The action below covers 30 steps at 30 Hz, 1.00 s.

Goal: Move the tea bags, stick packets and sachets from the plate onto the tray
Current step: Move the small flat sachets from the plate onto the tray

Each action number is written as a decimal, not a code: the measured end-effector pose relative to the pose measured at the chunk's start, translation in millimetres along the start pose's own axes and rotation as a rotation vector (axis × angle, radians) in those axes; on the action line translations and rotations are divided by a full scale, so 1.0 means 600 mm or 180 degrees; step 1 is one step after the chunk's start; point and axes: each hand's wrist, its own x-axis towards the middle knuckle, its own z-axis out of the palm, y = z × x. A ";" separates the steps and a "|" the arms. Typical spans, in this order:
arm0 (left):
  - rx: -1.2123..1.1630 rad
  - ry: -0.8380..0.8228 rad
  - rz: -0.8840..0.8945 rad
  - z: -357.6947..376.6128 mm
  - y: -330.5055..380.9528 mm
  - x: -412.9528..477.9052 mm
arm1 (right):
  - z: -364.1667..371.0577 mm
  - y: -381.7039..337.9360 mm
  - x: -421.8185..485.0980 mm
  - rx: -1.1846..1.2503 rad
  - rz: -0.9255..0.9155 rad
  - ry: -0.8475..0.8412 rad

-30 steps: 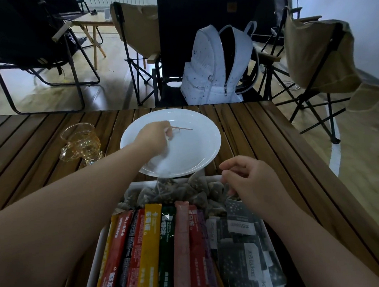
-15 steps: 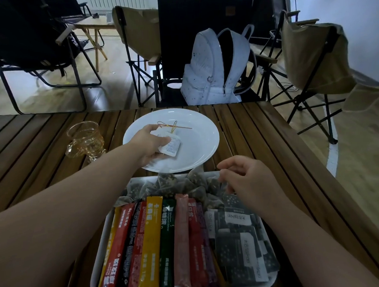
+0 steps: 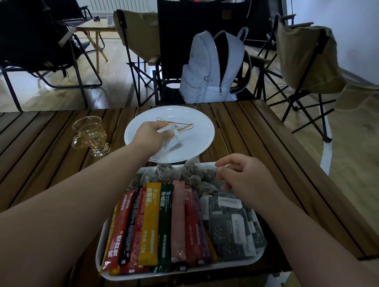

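Head view: plate [image 3: 197,128] on slatted table [image 3: 261,139], folding chairs [image 3: 307,54] beyond.

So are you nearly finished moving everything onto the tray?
Nearly. The tray already holds the stick packets, dark sachets and tea bags. The left hand grips a small white packet over the plate; that goes next. Only a thin gold string shows on the plate after that.

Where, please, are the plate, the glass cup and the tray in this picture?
Plate [image 3: 197,143]: head view, bare white surface on its right side.
Glass cup [image 3: 90,132]: head view, middle of its amber bowl.
Tray [image 3: 236,264]: head view, white near rim.
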 end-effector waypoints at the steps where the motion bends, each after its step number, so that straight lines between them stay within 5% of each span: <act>1: -0.0046 0.0059 -0.0059 0.000 -0.001 -0.003 | -0.002 -0.001 -0.003 0.0026 0.0016 0.0002; 9: 0.0637 0.0288 -0.0060 -0.012 -0.005 -0.013 | 0.002 -0.001 -0.008 -0.0038 0.0045 0.0004; 14: 0.0298 0.0261 -0.0277 -0.017 -0.016 -0.004 | 0.006 -0.002 -0.005 -0.0026 0.0037 -0.0037; 20: 0.0616 0.0345 0.0133 -0.024 -0.010 -0.006 | 0.011 -0.003 0.000 0.0029 0.0048 -0.0070; 30: -0.0418 0.0011 -0.0488 -0.031 -0.009 -0.012 | 0.016 -0.001 0.005 0.0086 0.0038 0.0048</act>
